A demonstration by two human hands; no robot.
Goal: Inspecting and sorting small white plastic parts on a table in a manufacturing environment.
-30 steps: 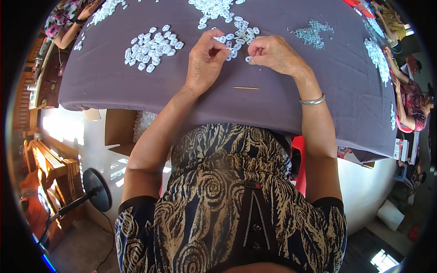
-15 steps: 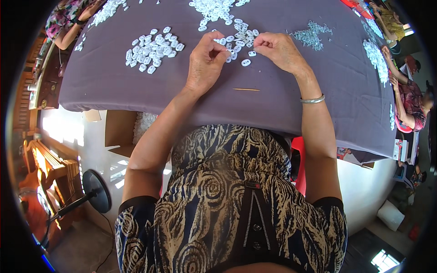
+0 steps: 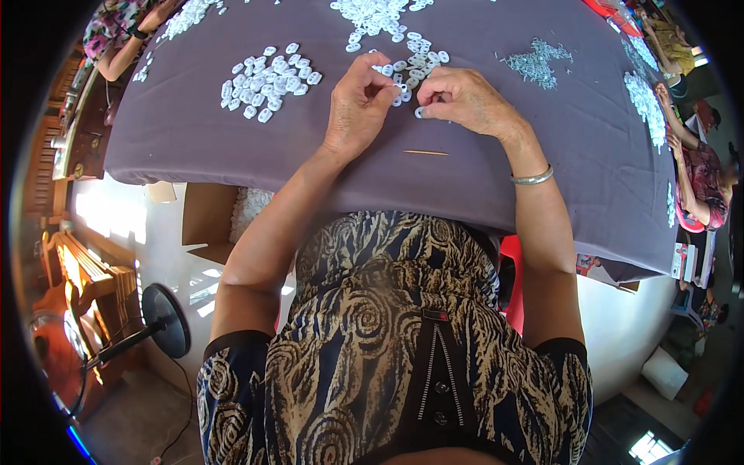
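Observation:
My left hand [image 3: 361, 108] is raised over the cloth-covered table, thumb and forefinger pinched on a small white oval plastic piece [image 3: 401, 87]. Just to its right, my right hand [image 3: 469, 101] is curled, with its fingertips on another white oval piece [image 3: 419, 112]. Beyond and between the hands lie loose white oval pieces [image 3: 414, 74], partly hidden by the fingers. A thin wooden stick [image 3: 425, 152] rests on the cloth nearer to me.
A heap of white oval pieces [image 3: 267, 81] lies to the left, a larger heap [image 3: 370, 15] farther back. Small shiny clear bits [image 3: 540, 63] are piled at the right. Other people sit at the table's sides. A cardboard box [image 3: 209, 215] stands below the front edge.
My right hand has moved left and slightly nearer to me, onto the oval piece that lay by itself. The left hand keeps its pinch; the whole view has shifted slightly.

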